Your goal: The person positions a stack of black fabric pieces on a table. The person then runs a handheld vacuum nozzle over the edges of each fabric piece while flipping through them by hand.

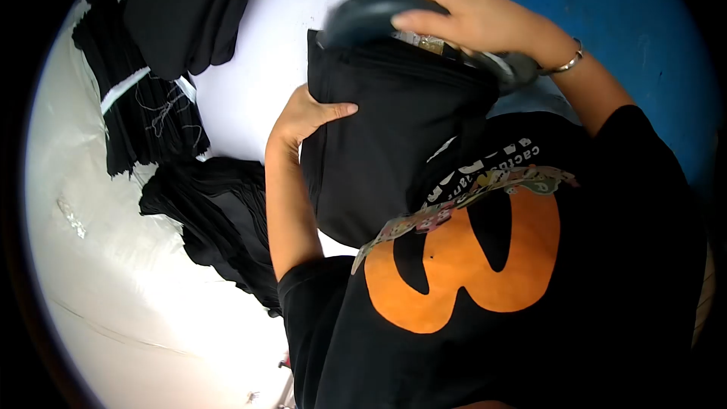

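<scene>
Black folded fabric (386,129) lies in front of my body, its top edge spread wide. My left hand (314,115) grips the fabric's left edge, thumb on top and the other fingers hidden beneath. Above the upper edge, my right hand (469,19) is closed on a dark, rounded object (375,17), blurred by motion, which I cannot identify. Its left end is close to the fabric's top left corner; whether they touch is unclear. A grey and black item (511,68), partly hidden, is below my right wrist.
Stacks of black fabric stand at the upper left (189,7), at the left with loose threads and a white strip (144,106), and at the lower left (219,212). A white surface (235,106) lies between them and my left hand. A blue surface (636,38) is at the right.
</scene>
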`<state>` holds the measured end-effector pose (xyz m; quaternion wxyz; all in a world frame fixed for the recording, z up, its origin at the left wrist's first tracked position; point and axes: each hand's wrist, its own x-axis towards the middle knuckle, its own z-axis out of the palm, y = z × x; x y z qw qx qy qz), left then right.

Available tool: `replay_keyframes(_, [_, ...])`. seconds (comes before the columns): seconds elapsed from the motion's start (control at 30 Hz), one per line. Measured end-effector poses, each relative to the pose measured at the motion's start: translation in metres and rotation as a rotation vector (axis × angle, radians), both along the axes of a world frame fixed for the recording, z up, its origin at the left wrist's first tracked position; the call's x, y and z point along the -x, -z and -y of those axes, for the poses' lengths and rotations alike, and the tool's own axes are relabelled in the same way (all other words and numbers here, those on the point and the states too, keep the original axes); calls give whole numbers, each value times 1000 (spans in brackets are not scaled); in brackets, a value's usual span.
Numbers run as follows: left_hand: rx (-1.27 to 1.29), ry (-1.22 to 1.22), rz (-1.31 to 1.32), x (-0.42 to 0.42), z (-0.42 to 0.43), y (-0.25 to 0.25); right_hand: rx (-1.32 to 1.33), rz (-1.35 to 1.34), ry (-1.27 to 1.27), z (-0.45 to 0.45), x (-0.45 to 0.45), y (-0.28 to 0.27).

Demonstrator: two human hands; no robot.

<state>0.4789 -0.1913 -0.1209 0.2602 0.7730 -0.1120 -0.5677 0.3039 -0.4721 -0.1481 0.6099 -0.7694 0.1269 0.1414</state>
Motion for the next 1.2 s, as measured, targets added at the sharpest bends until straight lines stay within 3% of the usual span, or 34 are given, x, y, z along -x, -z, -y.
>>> replay_keyframes(0.07, [-91,71,-131,-3,5,-6,83,60,181,10,1,-22])
replay_keyframes(0.1, [-67,68,-187,-3,4,-4,-8,64,220,23,16,-28])
replay_keyframes(0.17, [-54,60,-227,1,3,1,129,312,165,42,32,0])
replay_keyframes(0.2, [-39,50,-264,4,6,4,-6,38,-2,51,41,-21])
replay_keyframes(0.23, [37,49,-197,9,9,5,-24,-130,-92,43,38,-33])
replay_keyframes(0.27, [44,48,-193,9,9,9,79,-112,-132,23,30,-20])
replay_keyframes(0.37, [36,-69,-39,14,-2,1,118,154,61,3,22,6])
replay_keyframes(0.43, [87,74,238,21,-23,-27,45,179,165,13,22,-26])
replay_keyframes(0.53, [138,-41,509,58,-44,-115,-35,179,203,34,33,-43])
replay_keyframes(0.6, [254,-216,876,89,-75,-173,-75,179,199,45,36,-53])
replay_keyframes(0.7, [320,-729,1202,112,-181,-224,-103,166,202,56,1,-45])
replay_keyframes(0.73, [585,-1067,1352,120,-158,-236,-100,152,204,56,-7,-53])
replay_keyframes(0.8, [850,-1464,1132,145,-192,-264,-89,179,142,53,-17,-57])
replay_keyframes(0.83, [921,-1582,1269,160,-179,-259,-82,201,143,54,-20,-61])
replay_keyframes(0.9, [1144,-1731,1242,183,-176,-235,5,228,85,55,-28,-68])
replay_keyframes(0.93, [1260,-1774,1063,194,-193,-214,47,193,40,57,-34,-73])
replay_keyframes(0.97, [1307,-1815,1057,205,-195,-182,49,208,51,57,-35,-70])
replay_keyframes(1.03, [1089,-2093,1138,216,-173,-118,43,210,66,59,-37,-69])
replay_keyframes(1.13, [1053,-2240,789,247,-168,9,-15,219,91,59,-40,-66])
replay_keyframes(1.17, [894,-2404,617,261,-165,47,-30,220,84,58,-40,-67])
replay_keyframes(1.2, [869,-2374,503,282,-162,77,15,235,75,54,-37,-73])
